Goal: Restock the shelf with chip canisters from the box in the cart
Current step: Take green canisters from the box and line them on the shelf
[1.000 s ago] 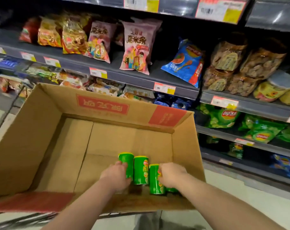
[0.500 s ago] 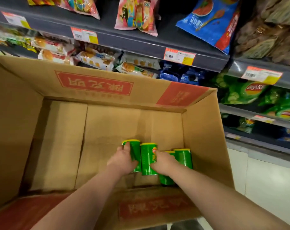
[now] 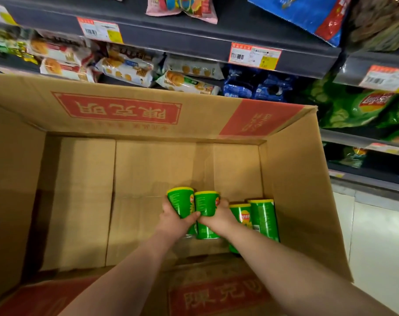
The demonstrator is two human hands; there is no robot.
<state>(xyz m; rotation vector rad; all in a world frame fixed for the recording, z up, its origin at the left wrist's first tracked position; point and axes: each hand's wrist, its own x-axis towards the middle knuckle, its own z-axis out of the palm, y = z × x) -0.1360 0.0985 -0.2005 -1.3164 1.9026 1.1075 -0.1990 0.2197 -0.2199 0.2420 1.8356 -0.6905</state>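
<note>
Now gripping stock low in the box (image 3: 148,115).
Left hand (image 3: 174,216) wraps one can (image 3: 181,200), right hand (image 3: 216,216) wraps the next can (image 3: 206,201); both likely need lifting straight up, then onto the shelf (image 3: 171,38).

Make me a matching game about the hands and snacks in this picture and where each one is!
Things:
1. left hand
2. right hand
3. rightmost green cylindrical chip canister
4. blue plastic snack bag

Places:
A. lying on the upper dark grey metal shelf
B. holding the second green chip canister from the left
C. standing beside the right wall of the brown cardboard box
D. holding the leftmost green chip canister

Pairs: 1-D, 2-B, 3-C, 4-A
</note>
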